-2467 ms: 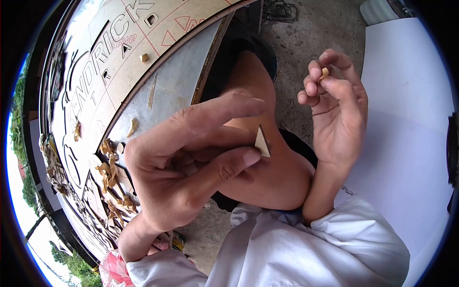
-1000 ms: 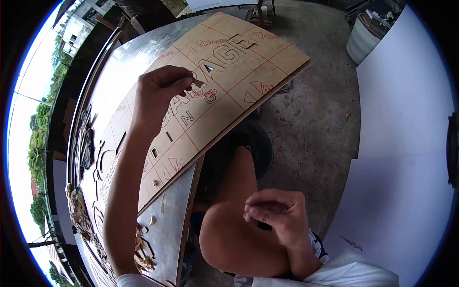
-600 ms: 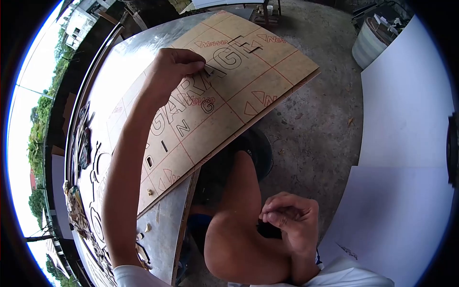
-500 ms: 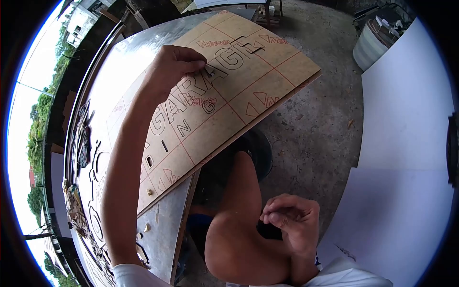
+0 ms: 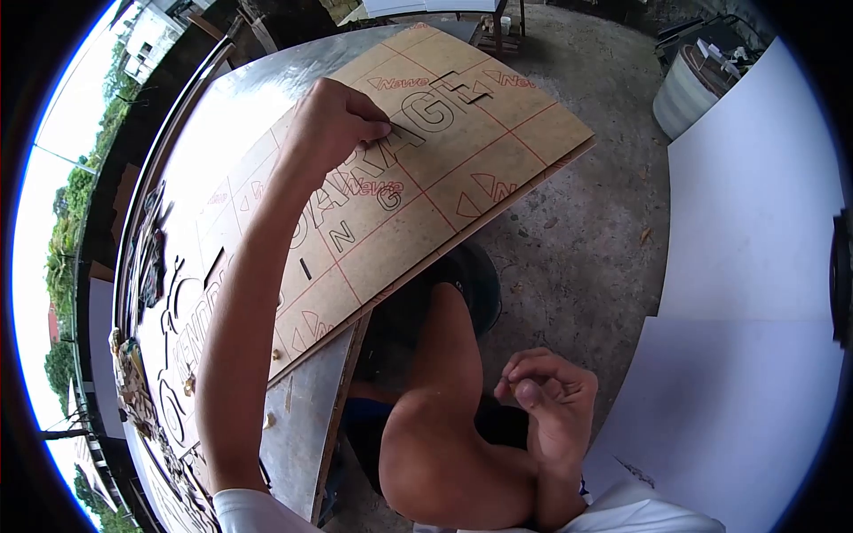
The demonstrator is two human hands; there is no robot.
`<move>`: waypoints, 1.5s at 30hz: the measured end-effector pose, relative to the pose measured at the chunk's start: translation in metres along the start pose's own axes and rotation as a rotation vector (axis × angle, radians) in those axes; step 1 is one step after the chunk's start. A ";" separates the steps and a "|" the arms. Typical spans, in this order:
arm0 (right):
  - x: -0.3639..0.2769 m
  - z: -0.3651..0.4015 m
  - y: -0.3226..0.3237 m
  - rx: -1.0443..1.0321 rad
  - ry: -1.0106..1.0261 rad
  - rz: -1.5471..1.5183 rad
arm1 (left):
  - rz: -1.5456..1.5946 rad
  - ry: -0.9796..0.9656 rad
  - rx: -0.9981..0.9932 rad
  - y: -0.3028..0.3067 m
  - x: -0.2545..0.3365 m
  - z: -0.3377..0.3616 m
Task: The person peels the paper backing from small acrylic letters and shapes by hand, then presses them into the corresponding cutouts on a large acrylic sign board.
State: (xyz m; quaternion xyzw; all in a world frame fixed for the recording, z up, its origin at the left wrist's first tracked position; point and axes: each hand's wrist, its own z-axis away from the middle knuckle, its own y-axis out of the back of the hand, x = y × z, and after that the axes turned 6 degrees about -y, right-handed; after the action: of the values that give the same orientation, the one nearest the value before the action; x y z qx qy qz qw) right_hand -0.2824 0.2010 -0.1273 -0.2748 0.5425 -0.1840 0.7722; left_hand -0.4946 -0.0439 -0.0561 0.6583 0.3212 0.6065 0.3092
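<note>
A flat board (image 5: 426, 173) with brown paper facing, red grid lines and printed brand marks lies tilted over the table's corner. Cut letter outlines run across it, with "GARAGE" the largest word. My left hand (image 5: 342, 120) reaches over the board, thumb and fingers pinched together at the second A of that word; whatever is between the fingertips is hidden. A dark letter E (image 5: 458, 86) shows at the far end of the word. Above my bent knee, my right hand (image 5: 555, 400) is curled with thumb against fingers; I cannot make out what it holds, if anything.
The metal-topped table (image 5: 306, 435) carries small scraps (image 5: 269, 420) and a heap of cut-offs (image 5: 133, 382) at the left. Large white sheets (image 5: 737, 355) stand at the right. A drum (image 5: 689, 93) is at the back right, and a dark bucket (image 5: 480, 284) sits below the board.
My left hand has shifted slightly right along the lettering, still pinched. My right hand's fingers have drawn a little closer together. The board stays in place.
</note>
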 end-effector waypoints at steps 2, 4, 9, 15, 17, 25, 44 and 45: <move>-0.001 -0.001 -0.003 0.079 0.009 0.069 | -0.083 -0.034 0.040 -0.003 0.002 0.004; -0.001 -0.002 -0.005 0.157 0.017 0.136 | -0.141 -0.036 0.054 -0.005 0.008 0.009; 0.002 -0.004 -0.003 0.230 0.239 0.461 | -0.131 -0.311 0.032 -0.017 -0.001 0.000; 0.001 -0.001 -0.002 0.237 0.228 0.484 | -0.329 -0.285 0.062 -0.022 0.009 -0.009; 0.000 -0.002 -0.002 0.219 0.238 0.506 | -0.337 -0.262 0.010 -0.022 0.012 -0.012; 0.000 -0.003 -0.001 0.186 0.214 0.476 | -0.380 -0.262 0.031 -0.023 0.024 -0.017; 0.001 -0.005 0.000 0.024 0.117 0.387 | -0.394 -0.303 0.022 -0.022 0.023 -0.012; 0.002 -0.005 -0.001 0.020 0.118 0.379 | -0.393 -0.301 0.024 -0.020 0.024 -0.014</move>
State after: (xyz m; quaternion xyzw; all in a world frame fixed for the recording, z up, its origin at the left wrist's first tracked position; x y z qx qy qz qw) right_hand -0.2862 0.1985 -0.1296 -0.1488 0.6270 -0.0563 0.7626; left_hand -0.5077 -0.0123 -0.0567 0.6697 0.4005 0.4261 0.4577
